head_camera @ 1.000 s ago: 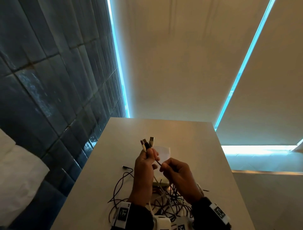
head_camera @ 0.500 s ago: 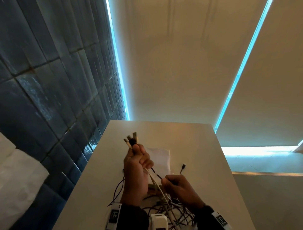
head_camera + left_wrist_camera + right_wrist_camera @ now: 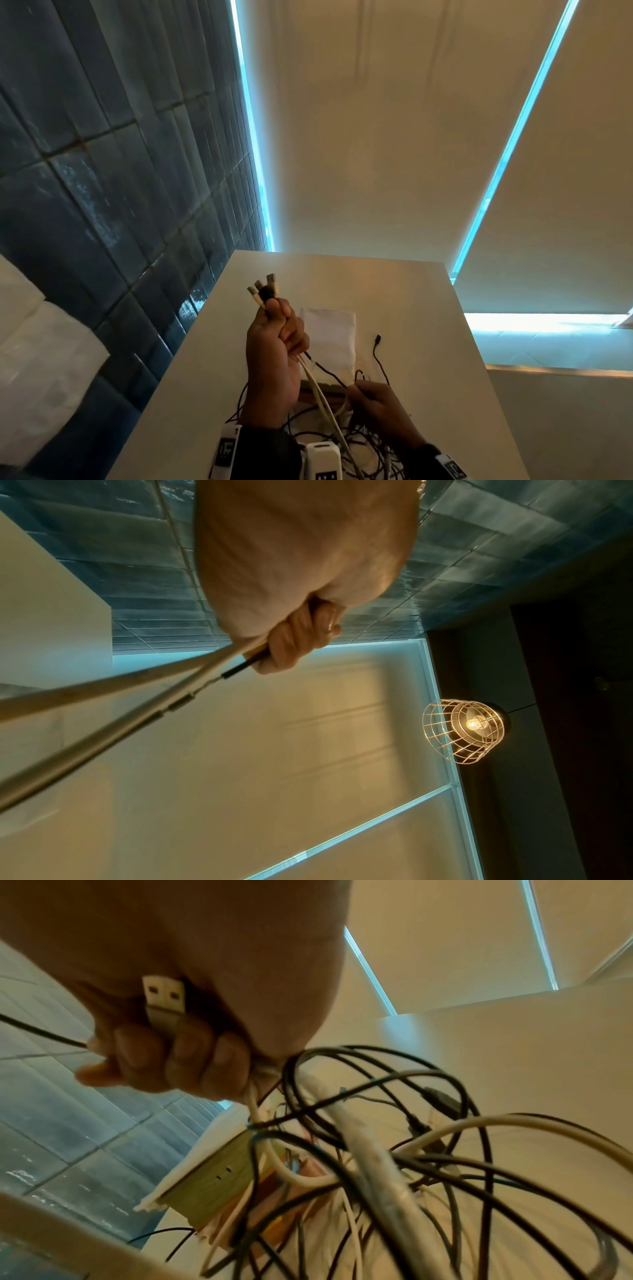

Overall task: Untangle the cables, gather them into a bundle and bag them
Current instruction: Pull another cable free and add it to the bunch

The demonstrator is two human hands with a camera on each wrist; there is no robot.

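My left hand (image 3: pixel 274 346) is raised above the table and grips several cable ends, whose USB plugs (image 3: pixel 263 289) stick up out of the fist. White and black cables (image 3: pixel 318 394) run from it down to the tangle (image 3: pixel 346 442). In the left wrist view the curled fingers (image 3: pixel 298 639) clamp those cables (image 3: pixel 137 696). My right hand (image 3: pixel 380 404) sits low over the tangle; in the right wrist view its fingers (image 3: pixel 178 1056) hold a USB plug (image 3: pixel 164 999) and pinch a thin black cable (image 3: pixel 41 1031). A white bag (image 3: pixel 330 335) lies flat on the table behind my hands.
The pale table (image 3: pixel 411 308) runs away from me, with a dark tiled wall (image 3: pixel 102 171) on its left and drawn blinds (image 3: pixel 376 137) behind. One black cable end (image 3: pixel 376 342) lies loose right of the bag. A greenish flat box (image 3: pixel 219 1177) lies under the tangle.
My left hand has lifted the plug ends higher and to the left, drawing the cables taut. My right hand has dropped down and to the right into the tangle.
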